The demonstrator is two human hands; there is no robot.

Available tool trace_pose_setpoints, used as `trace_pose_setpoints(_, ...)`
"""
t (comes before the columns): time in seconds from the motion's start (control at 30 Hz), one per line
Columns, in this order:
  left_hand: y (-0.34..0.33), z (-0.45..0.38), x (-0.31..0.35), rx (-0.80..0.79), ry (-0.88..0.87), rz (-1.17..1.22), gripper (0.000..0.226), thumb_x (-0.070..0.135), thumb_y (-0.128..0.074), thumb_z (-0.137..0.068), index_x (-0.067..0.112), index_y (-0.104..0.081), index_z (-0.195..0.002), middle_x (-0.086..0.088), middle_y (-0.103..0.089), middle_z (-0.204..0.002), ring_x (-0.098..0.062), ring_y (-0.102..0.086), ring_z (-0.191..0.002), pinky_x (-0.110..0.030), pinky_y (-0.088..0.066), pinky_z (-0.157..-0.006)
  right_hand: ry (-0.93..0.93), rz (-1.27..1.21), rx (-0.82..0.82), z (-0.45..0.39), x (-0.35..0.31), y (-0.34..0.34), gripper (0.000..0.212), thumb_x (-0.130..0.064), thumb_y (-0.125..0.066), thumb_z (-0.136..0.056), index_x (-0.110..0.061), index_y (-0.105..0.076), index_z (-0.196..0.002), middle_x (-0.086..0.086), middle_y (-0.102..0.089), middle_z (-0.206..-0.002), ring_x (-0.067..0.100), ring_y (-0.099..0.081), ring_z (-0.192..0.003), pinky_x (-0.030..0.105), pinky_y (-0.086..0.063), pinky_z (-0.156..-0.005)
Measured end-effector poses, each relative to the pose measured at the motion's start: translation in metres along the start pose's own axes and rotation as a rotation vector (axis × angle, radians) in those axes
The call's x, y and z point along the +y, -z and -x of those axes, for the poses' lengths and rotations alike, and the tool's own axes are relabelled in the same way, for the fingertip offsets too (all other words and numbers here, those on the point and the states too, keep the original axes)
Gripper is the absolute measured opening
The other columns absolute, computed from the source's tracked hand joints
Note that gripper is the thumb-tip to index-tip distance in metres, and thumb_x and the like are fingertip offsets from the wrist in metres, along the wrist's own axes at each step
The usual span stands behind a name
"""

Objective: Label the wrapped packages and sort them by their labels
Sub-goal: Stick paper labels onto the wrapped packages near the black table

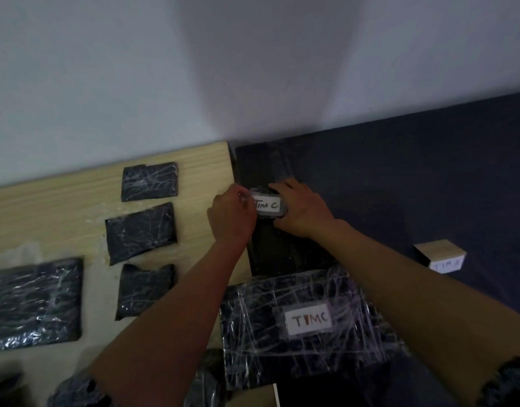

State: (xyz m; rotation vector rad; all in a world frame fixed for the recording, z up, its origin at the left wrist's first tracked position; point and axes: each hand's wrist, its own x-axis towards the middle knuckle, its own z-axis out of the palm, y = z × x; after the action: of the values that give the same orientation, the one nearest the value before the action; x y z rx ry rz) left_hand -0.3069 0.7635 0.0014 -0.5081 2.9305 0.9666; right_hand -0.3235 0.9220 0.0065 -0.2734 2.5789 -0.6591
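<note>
Both hands on small package (269, 205), far centre. Left hand (231, 216) pinching label (268, 205) edge; right hand (302, 210) gripping package. Smooth label flat, edges down, text readable.

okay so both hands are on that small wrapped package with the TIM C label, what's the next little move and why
Probably press the label flat, then set the small package down beside the large package. Both hands, left hand and right hand, grip the small package at its ends over the dark surface, and the large package's label reads much the same, so they likely belong together.
</note>
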Motion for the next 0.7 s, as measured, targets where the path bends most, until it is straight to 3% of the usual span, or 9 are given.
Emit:
trace_pose_setpoints(0.1, 0.000, -0.001, 0.006, 0.012, 0.133, 0.121, 0.005, 0.032, -0.065, -0.085, 0.028, -0.062, -0.085, 0.003, -0.069, -0.087, -0.024, -0.064, -0.088, -0.042, -0.052, -0.081, -0.017, -0.071, 0.002, -0.002, 0.004, -0.002, 0.088, -0.034, -0.076, -0.073, -0.031, -0.033, -0.150, -0.002, -0.039, -0.143, 0.025, -0.041, -0.128, 0.045, -0.041, -0.104)
trace_pose_setpoints(0.27, -0.003, 0.000, 0.004, 0.003, 0.142, 0.126, 0.010, 0.038, -0.066, -0.083, 0.033, -0.057, -0.081, 0.011, -0.065, -0.080, -0.021, -0.063, -0.089, -0.044, -0.051, -0.082, -0.038, -0.196, 0.006, -0.004, 0.005, -0.002, 0.076, -0.045, -0.070, -0.079, -0.030, -0.040, -0.147, -0.001, -0.042, -0.144, 0.023, -0.043, -0.129, 0.046, -0.038, -0.108)
trace_pose_setpoints(0.4, -0.007, -0.001, 0.003, 0.015, 0.117, 0.103, 0.010, 0.037, -0.065, -0.082, 0.033, -0.056, -0.081, 0.013, -0.062, -0.076, -0.021, -0.061, -0.088, -0.044, -0.051, -0.081, -0.291, -0.345, 0.246, -0.011, -0.005, -0.011, 0.046, -0.057, -0.058, -0.085, -0.029, -0.061, -0.122, 0.001, -0.055, -0.125, 0.022, -0.057, -0.114, 0.042, -0.048, -0.098)
trace_pose_setpoints(0.47, -0.008, -0.001, 0.004, 0.025, 0.095, 0.092, 0.008, 0.035, -0.065, -0.082, 0.031, -0.058, -0.083, 0.009, -0.063, -0.077, -0.022, -0.060, -0.088, -0.042, -0.050, -0.079, -0.444, -0.318, 0.270, -0.014, -0.014, -0.012, 0.045, -0.063, -0.054, -0.085, -0.026, -0.061, -0.110, 0.003, -0.058, -0.117, 0.026, -0.061, -0.105, 0.039, -0.051, -0.087)
trace_pose_setpoints(0.6, -0.009, -0.001, 0.002, 0.048, 0.076, 0.104, 0.009, 0.028, -0.065, -0.082, 0.021, -0.061, -0.086, -0.001, -0.067, -0.080, -0.027, -0.060, -0.086, -0.037, -0.048, -0.072, -0.542, -0.566, 0.267, -0.014, -0.018, -0.014, 0.036, -0.050, -0.064, -0.088, -0.021, -0.060, -0.109, 0.004, -0.064, -0.117, 0.020, -0.062, -0.096, 0.029, -0.050, -0.080)
trace_pose_setpoints(0.7, -0.007, -0.002, -0.001, 0.065, 0.121, 0.116, 0.028, 0.037, -0.070, -0.080, 0.017, -0.060, -0.097, -0.007, -0.066, -0.091, -0.026, -0.061, -0.088, -0.032, -0.044, -0.071, -0.490, -0.667, 0.309, -0.010, -0.012, -0.013, 0.034, -0.043, -0.068, -0.089, -0.021, -0.066, -0.115, 0.003, -0.066, -0.116, 0.011, -0.055, -0.091, 0.022, -0.044, -0.078)
